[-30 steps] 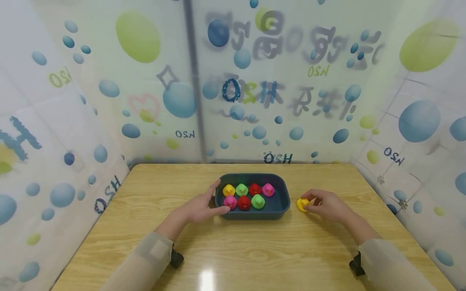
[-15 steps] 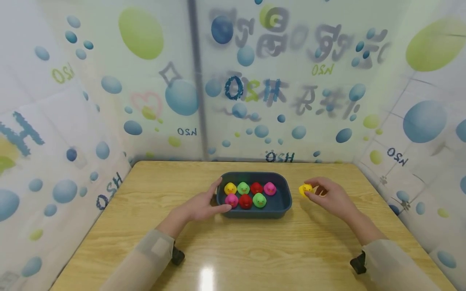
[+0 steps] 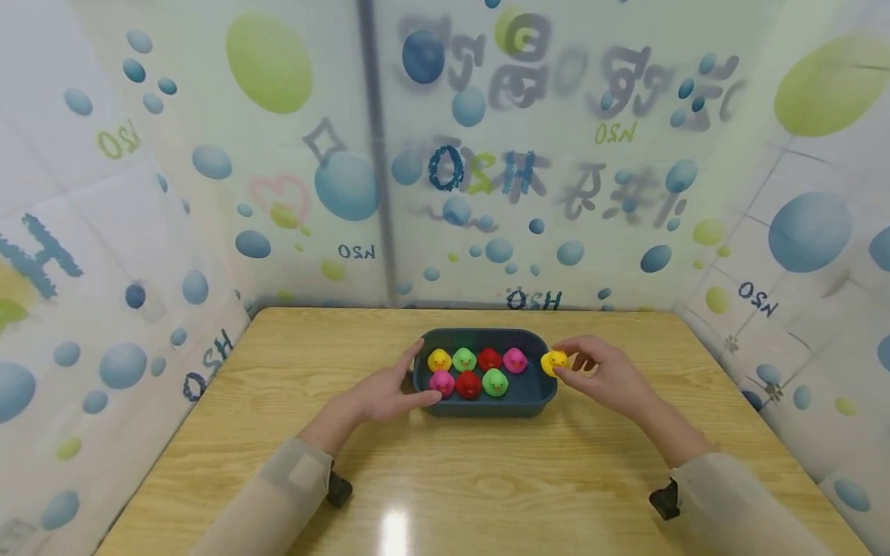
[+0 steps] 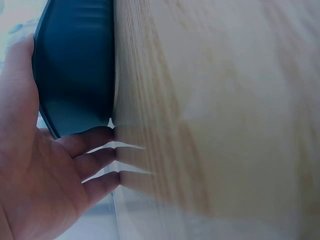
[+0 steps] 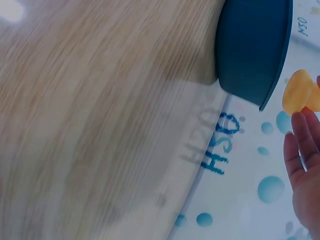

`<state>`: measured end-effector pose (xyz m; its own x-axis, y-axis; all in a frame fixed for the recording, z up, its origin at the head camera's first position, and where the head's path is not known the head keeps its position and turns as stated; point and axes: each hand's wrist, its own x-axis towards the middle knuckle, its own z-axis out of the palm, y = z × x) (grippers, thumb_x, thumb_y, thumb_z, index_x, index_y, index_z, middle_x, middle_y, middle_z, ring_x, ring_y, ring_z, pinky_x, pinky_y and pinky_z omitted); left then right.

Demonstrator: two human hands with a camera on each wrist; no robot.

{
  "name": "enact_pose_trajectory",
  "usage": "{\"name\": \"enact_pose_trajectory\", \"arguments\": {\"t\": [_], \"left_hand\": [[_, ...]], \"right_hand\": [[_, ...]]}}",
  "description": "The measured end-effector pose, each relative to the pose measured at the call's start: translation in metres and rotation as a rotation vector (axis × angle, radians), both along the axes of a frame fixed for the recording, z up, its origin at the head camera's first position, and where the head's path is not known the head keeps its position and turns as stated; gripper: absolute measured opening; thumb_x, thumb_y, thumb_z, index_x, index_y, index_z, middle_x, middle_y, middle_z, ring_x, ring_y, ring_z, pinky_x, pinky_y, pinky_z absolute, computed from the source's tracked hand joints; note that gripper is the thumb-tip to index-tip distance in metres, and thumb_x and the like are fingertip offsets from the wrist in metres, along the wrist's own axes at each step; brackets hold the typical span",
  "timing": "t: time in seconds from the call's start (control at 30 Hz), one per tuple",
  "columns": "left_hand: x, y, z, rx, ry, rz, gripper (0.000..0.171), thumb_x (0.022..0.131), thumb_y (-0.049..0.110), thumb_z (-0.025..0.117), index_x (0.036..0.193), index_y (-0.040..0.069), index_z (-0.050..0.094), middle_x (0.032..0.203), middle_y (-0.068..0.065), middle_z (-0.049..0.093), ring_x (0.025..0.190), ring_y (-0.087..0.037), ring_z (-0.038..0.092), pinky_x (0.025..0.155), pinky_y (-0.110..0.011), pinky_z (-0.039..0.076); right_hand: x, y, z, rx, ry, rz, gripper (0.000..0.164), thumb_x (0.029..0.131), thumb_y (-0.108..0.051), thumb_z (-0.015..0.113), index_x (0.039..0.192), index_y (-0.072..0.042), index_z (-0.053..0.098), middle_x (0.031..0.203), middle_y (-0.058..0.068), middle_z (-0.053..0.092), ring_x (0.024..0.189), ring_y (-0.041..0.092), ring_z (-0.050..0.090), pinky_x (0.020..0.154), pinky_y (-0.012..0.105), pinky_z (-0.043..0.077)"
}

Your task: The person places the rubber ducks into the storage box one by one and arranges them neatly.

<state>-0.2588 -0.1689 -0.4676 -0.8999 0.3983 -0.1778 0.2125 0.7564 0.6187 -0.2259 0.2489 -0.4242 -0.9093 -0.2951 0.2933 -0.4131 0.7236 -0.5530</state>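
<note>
A dark blue rectangular bin (image 3: 487, 411) stands on the table with several small rubber ducks in two rows, among them a yellow duck (image 3: 439, 361), a red duck (image 3: 469, 385) and a green duck (image 3: 495, 383). My left hand (image 3: 386, 395) rests against the bin's left end, thumb on the near rim. In the left wrist view its fingers (image 4: 92, 164) lie fairly straight beside the bin wall. My right hand (image 3: 606, 374) pinches another yellow rubber duck (image 3: 555, 363) over the bin's right rim. That duck shows above rim height in the right wrist view, partly cut off by the frame.
The bin stands on a wooden table (image 3: 445, 471) near its far edge. Patterned sheets (image 3: 445, 232) hang behind and along both sides. Inside the bin, bare floor (image 3: 527, 386) shows at the right end.
My right hand has lifted the yellow duck off the table and carried it left to the bin's right rim. The left hand stays at the bin's left end.
</note>
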Motion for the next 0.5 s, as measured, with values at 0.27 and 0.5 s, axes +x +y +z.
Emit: {"name": "enact_pose_trajectory", "arguments": {"t": [0.27,0.5], "left_hand": [[0.001,-0.001,0.0,-0.003,-0.001,-0.005,0.115,0.092,0.084,0.065,0.178,0.038,0.004,0.171,-0.021,0.047,0.143,-0.042,0.061,0.123,-0.062,0.047],[0.001,0.0,0.001,-0.003,0.011,-0.011,0.115,0.093,0.082,0.066,0.178,0.035,0.004,0.16,-0.022,0.059,0.129,-0.036,0.068,0.118,-0.06,0.051]], "right_hand": [[-0.006,-0.021,-0.007,0.004,-0.008,0.051,0.033,0.099,-0.023,0.084,0.13,-0.014,0.077,0.12,0.004,0.074,0.09,0.014,0.06,0.079,0.027,0.055],[-0.013,-0.03,-0.016,0.048,-0.005,0.097,0.031,0.099,-0.024,0.085,0.128,-0.017,0.078,0.121,0.001,0.075,0.094,0.016,0.057,0.08,0.036,0.055]]}}
